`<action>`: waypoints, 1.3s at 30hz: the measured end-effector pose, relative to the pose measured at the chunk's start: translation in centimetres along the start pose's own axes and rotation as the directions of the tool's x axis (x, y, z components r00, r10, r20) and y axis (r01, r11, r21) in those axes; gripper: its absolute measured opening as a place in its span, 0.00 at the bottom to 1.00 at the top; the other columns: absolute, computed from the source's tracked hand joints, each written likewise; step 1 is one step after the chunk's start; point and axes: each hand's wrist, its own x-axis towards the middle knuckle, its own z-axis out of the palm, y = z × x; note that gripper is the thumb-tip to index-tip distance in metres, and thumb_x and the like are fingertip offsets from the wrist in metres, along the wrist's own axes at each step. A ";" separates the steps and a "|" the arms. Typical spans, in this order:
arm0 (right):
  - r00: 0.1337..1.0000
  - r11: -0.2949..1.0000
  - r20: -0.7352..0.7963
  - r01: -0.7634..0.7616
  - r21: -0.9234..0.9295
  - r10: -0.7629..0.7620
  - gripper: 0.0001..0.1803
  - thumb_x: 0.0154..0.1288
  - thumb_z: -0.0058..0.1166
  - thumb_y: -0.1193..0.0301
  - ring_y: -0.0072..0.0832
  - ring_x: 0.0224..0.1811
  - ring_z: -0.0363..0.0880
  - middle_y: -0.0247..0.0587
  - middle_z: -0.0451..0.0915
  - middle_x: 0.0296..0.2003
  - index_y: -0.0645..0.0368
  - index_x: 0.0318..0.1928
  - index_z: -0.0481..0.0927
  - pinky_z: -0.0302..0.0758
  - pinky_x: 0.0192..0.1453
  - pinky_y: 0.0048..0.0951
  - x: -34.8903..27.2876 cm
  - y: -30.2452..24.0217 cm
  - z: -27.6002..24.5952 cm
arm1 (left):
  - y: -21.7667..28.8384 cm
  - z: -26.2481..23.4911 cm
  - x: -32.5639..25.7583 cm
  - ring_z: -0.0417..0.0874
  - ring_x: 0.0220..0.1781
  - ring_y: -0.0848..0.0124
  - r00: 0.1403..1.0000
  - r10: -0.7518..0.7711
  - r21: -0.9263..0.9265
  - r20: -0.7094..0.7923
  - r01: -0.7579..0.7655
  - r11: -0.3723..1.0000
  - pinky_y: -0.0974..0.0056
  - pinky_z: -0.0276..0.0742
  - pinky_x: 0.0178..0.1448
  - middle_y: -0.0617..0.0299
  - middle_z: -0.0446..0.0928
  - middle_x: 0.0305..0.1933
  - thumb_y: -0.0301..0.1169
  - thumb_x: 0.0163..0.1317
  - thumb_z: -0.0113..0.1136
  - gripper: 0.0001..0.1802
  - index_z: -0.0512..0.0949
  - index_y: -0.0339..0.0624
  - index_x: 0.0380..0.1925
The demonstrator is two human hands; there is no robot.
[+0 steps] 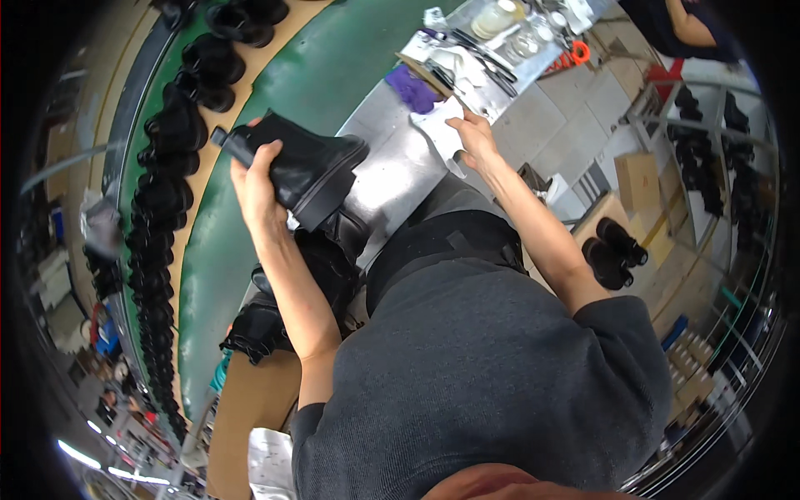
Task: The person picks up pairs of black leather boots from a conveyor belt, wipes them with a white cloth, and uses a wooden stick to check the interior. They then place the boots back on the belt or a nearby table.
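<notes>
A black leather boot (pixel 304 162) is tilted in the air over the edge of the metal bench (pixel 387 179), gripped by my left hand (pixel 257 187). Its thick sole faces down toward me, and part of my left fingers is hidden behind it. My right hand (pixel 475 137) pinches a white cloth (pixel 440 133) above the same bench, to the right of the boot. A purple cloth (pixel 412 89) lies on the bench just beyond the white one. Below the held boot, more black boots (pixel 329 267) sit close to my left forearm.
A long row of black shoes (pixel 171 192) runs along the green table (pixel 217 275) on the left. Clear bottles (pixel 525 42), pens and an orange-handled tool (pixel 575 54) crowd the bench's far end. On the right are a shoe rack (pixel 708 150), another pair of boots (pixel 612 250) and a person's arm (pixel 692 23).
</notes>
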 end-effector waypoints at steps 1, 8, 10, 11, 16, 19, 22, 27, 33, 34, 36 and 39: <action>1.000 1.000 -0.001 -0.011 0.000 0.011 0.16 0.56 0.59 0.76 0.27 0.34 0.80 0.45 0.81 0.38 0.70 0.45 0.76 0.76 0.35 0.26 -1.1 -1.2 0.0 | 0.0 -0.4 0.0 0.82 0.36 0.64 1.000 -0.019 0.009 0.009 0.019 1.000 0.63 0.80 0.41 0.53 0.76 0.39 0.16 0.51 0.54 0.21 0.71 0.33 0.49; 0.954 0.924 0.245 -0.069 -0.376 0.171 0.16 0.50 0.63 0.76 0.21 0.35 0.79 0.37 0.83 0.35 0.64 0.43 0.81 0.74 0.39 0.22 -6.6 -7.1 -5.6 | 0.1 -0.9 -0.1 0.81 0.37 0.62 1.000 -0.026 -0.013 -0.013 0.026 1.000 0.61 0.81 0.42 0.51 0.76 0.39 0.16 0.51 0.52 0.22 0.69 0.31 0.50; 0.949 0.755 0.312 0.177 -0.631 0.039 0.15 0.48 0.52 0.83 0.29 0.38 0.81 0.41 0.84 0.32 0.64 0.39 0.84 0.75 0.45 0.23 -7.2 -7.8 -8.3 | 0.3 -0.5 0.0 0.81 0.37 0.62 0.999 -0.030 -0.001 0.016 0.030 1.000 0.61 0.81 0.42 0.51 0.76 0.39 0.16 0.51 0.52 0.22 0.69 0.31 0.50; 0.943 0.577 0.300 0.325 -0.750 -0.142 0.16 0.47 0.50 0.83 0.32 0.38 0.81 0.41 0.83 0.33 0.63 0.38 0.84 0.75 0.45 0.26 -7.3 -8.0 -9.6 | 0.3 -0.4 0.1 0.81 0.37 0.63 0.999 -0.031 0.004 0.024 0.031 1.000 0.61 0.81 0.42 0.51 0.76 0.39 0.16 0.51 0.52 0.22 0.69 0.31 0.50; 0.630 0.093 0.430 0.625 -0.775 -0.647 0.20 0.42 0.40 0.84 0.45 0.44 0.76 0.45 0.80 0.36 0.59 0.31 0.85 0.71 0.52 0.36 -6.6 -8.9 -10.9 | 0.3 0.2 0.5 0.81 0.38 0.63 1.000 -0.016 0.065 -0.004 0.016 0.998 0.61 0.82 0.43 0.52 0.76 0.40 0.17 0.50 0.53 0.23 0.69 0.32 0.50; 0.705 0.575 0.318 0.705 -0.416 -0.634 0.10 0.39 0.39 0.84 0.40 0.45 0.73 0.42 0.77 0.34 0.62 0.20 0.75 0.67 0.55 0.38 -3.2 -6.7 -11.8 | 0.4 0.9 0.6 0.81 0.38 0.63 1.000 -0.020 0.070 0.007 0.019 0.997 0.61 0.82 0.43 0.51 0.76 0.41 0.17 0.50 0.54 0.24 0.69 0.32 0.51; 0.906 0.926 0.236 0.299 0.231 -0.352 0.10 0.49 0.39 0.84 0.24 0.34 0.72 0.35 0.71 0.29 0.58 0.15 0.64 0.74 0.43 0.30 -1.6 -5.8 -11.1 | 0.5 1.0 0.4 0.81 0.37 0.62 1.000 -0.025 0.060 0.003 0.025 0.998 0.61 0.82 0.43 0.52 0.75 0.40 0.18 0.49 0.55 0.26 0.69 0.33 0.52; 0.840 0.851 0.338 0.242 0.466 -0.424 0.17 0.62 0.57 0.68 0.18 0.30 0.66 0.41 0.70 0.40 0.68 0.43 0.71 0.71 0.29 0.17 -0.4 -7.9 -12.7 | 0.5 0.6 0.5 0.81 0.36 0.63 1.000 -0.018 0.028 -0.022 0.019 0.999 0.61 0.82 0.41 0.52 0.75 0.39 0.17 0.50 0.53 0.25 0.69 0.32 0.52; 0.908 0.869 0.342 0.044 0.493 -0.240 0.23 0.69 0.46 0.70 0.15 0.23 0.65 0.39 0.74 0.34 0.70 0.60 0.65 0.66 0.25 0.16 0.9 -11.3 -14.3 | 0.7 0.3 1.4 0.82 0.34 0.63 0.995 -0.065 0.016 -0.081 0.067 0.998 0.61 0.83 0.39 0.52 0.76 0.37 0.16 0.50 0.52 0.24 0.70 0.32 0.51; 0.890 0.847 0.386 0.000 0.532 -0.243 0.23 0.70 0.46 0.70 0.15 0.23 0.65 0.38 0.74 0.33 0.70 0.60 0.65 0.65 0.24 0.16 1.5 -11.3 -14.6 | 0.7 0.4 1.6 0.82 0.34 0.63 0.995 -0.064 0.012 -0.079 0.065 0.998 0.61 0.83 0.38 0.52 0.76 0.37 0.16 0.50 0.52 0.24 0.70 0.33 0.51; 0.898 0.855 0.362 0.028 0.517 -0.249 0.22 0.70 0.46 0.69 0.15 0.22 0.64 0.36 0.73 0.31 0.70 0.59 0.66 0.64 0.24 0.16 1.9 -10.9 -14.5 | 0.9 0.5 1.7 0.82 0.33 0.62 0.995 -0.061 0.003 -0.080 0.061 0.998 0.61 0.83 0.38 0.52 0.76 0.37 0.16 0.49 0.52 0.25 0.70 0.33 0.51; 0.959 0.899 0.176 0.133 0.417 -0.224 0.20 0.69 0.47 0.68 0.15 0.21 0.68 0.34 0.75 0.29 0.66 0.58 0.68 0.66 0.22 0.17 2.9 -10.9 -14.0 | 0.7 0.3 1.9 0.82 0.33 0.62 0.994 -0.075 -0.011 -0.079 0.074 0.997 0.61 0.83 0.38 0.52 0.76 0.38 0.16 0.49 0.52 0.25 0.70 0.33 0.51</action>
